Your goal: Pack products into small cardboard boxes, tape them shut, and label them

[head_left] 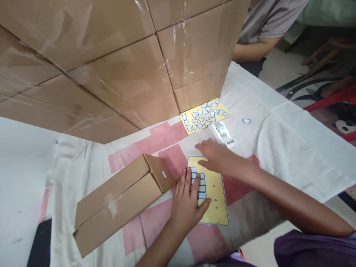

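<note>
Hands, two: left hand point(186, 202), open, palm down, fingers extended over a yellow sheet; right hand point(218, 157), open, thumb apart from the fingers, over that sheet's far edge, contact uncertain. Yellow sheets, two, both on the worktop point(254, 139) with its white cloth and pink patches: near sheet point(219, 211), blue-edged, beneath the left hand, at least six white blue-rimmed stickers point(202, 195) showing and others possibly covered; far sheet point(223, 106), against the cardboard stack point(116, 81), roughly twenty similar stickers. Loose sticker, one point(246, 121), right of the far sheet. White object, one point(222, 130), kind uncertain, between sheet and right hand, bearing a small dark-printed panel. Long cardboard box, one point(111, 202), left of the near sheet, one label point(164, 174) on its end. Grey sleeve, one point(274, 24), another person's, beyond the stack. All lettering: too small to read.
</note>
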A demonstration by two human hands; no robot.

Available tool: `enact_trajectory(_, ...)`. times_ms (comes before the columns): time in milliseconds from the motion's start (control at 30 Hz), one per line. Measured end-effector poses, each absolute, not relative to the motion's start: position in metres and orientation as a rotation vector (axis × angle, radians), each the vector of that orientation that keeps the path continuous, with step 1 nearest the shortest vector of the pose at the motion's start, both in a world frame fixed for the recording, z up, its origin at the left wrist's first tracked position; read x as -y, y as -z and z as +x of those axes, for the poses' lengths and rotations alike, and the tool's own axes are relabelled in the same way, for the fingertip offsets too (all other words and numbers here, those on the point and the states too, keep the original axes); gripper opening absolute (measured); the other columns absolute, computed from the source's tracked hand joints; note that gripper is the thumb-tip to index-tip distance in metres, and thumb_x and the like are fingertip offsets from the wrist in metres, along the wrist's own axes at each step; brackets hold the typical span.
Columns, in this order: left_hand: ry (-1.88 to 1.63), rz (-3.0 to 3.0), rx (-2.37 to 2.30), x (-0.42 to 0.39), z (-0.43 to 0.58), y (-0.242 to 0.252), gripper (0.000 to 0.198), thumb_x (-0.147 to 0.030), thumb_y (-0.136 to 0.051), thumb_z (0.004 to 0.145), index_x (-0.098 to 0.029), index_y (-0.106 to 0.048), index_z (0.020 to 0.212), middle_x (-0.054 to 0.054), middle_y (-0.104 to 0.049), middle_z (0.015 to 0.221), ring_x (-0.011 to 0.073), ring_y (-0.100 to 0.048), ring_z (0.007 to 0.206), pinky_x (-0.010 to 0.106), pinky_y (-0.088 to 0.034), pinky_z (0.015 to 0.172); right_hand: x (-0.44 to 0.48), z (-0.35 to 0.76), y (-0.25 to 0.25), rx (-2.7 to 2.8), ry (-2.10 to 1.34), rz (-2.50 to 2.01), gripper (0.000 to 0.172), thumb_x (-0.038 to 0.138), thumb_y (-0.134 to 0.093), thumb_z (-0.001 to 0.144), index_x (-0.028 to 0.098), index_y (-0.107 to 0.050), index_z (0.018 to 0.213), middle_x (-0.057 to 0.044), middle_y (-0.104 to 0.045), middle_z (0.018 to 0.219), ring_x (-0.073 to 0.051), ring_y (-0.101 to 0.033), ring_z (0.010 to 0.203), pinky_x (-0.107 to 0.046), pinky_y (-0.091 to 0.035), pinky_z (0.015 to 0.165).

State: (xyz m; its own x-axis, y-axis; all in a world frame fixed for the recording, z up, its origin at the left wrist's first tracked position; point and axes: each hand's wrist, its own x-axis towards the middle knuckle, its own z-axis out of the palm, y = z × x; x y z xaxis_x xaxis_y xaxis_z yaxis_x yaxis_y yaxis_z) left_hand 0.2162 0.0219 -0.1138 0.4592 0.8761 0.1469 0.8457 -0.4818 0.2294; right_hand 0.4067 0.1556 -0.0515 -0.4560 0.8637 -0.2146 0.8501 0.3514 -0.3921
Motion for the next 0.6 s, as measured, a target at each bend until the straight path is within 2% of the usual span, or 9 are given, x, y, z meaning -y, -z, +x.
enact_trajectory(100, -0.426, 2.554, -1.527, -0.022, 0.215, 0.117, 0.075, -0.05, -0.058, 0.092, -0.012, -0.035, 0.152, 0.021, -0.039, 0.159, 0.0325, -0.033, 0.15, 0.048, -0.045, 0.11, -0.145, 0.393, 0.061, 2.672, -0.655, -1.545, 0.031, 0.013, -0.063, 0.083, 0.01, -0.061, 0.114, -0.016, -0.065, 0.107, -0.033, -0.056, 0.103, -0.039, -0.045, 0.085)
enact_trajectory(200, -0.514, 2.523, -1.527, -0.022, 0.214, 0.117, 0.08, -0.048, -0.061, 0.091, -0.01, -0.029, 0.154, 0.024, -0.043, 0.156, 0.0321, -0.037, 0.148, 0.048, -0.046, 0.11, -0.14, 0.388, 0.063, 2.662, -0.798, -1.498, 0.021, 0.015, -0.064, 0.081, 0.012, -0.061, 0.102, -0.015, -0.066, 0.101, -0.031, -0.057, 0.099, -0.039, -0.044, 0.084)
enact_trajectory(300, -0.634, 2.463, -1.498, -0.022, 0.212, 0.115, 0.083, -0.044, -0.064, 0.09, -0.012, -0.024, 0.155, 0.026, -0.042, 0.155, 0.0329, -0.04, 0.147, 0.048, -0.049, 0.107, -0.14, 0.39, 0.057, 2.485, -1.115, -1.464, 0.008, 0.017, -0.062, 0.081, 0.018, -0.056, 0.087, -0.009, -0.066, 0.094, -0.026, -0.059, 0.091, -0.033, -0.043, 0.073)
enact_trajectory(433, -0.693, 2.296, -1.507, -0.018, 0.209, 0.109, 0.082, -0.039, -0.066, 0.09, -0.016, -0.022, 0.156, 0.026, -0.038, 0.158, 0.0325, -0.044, 0.144, 0.049, -0.05, 0.107, -0.144, 0.397, 0.044, 2.132, -1.678, -1.381, 0.012, 0.024, -0.061, 0.081, 0.021, -0.052, 0.086, -0.002, -0.064, 0.089, -0.018, -0.06, 0.075, -0.027, -0.04, 0.058)
enact_trajectory(533, -0.694, 2.083, -1.582, -0.011, 0.208, 0.101, 0.086, -0.04, -0.066, 0.09, -0.019, -0.018, 0.158, 0.024, -0.037, 0.159, 0.0342, -0.043, 0.144, 0.051, -0.05, 0.107, -0.146, 0.401, 0.036, 1.967, -1.95, -1.209, 0.013, 0.023, -0.062, 0.08, 0.021, -0.055, 0.09, -0.001, -0.065, 0.092, -0.017, -0.062, 0.078, -0.026, -0.044, 0.06)
enact_trajectory(600, -0.741, 1.881, -1.611, -0.006, 0.211, 0.094, 0.089, -0.041, -0.066, 0.089, -0.019, -0.015, 0.159, 0.023, -0.046, 0.154, 0.0336, -0.051, 0.138, 0.049, -0.053, 0.103, -0.145, 0.402, 0.034, 1.878, -2.047, -1.049, 0.02, 0.02, -0.064, 0.079, 0.02, -0.058, 0.098, -0.002, -0.066, 0.1, -0.018, -0.064, 0.087, -0.026, -0.049, 0.067)
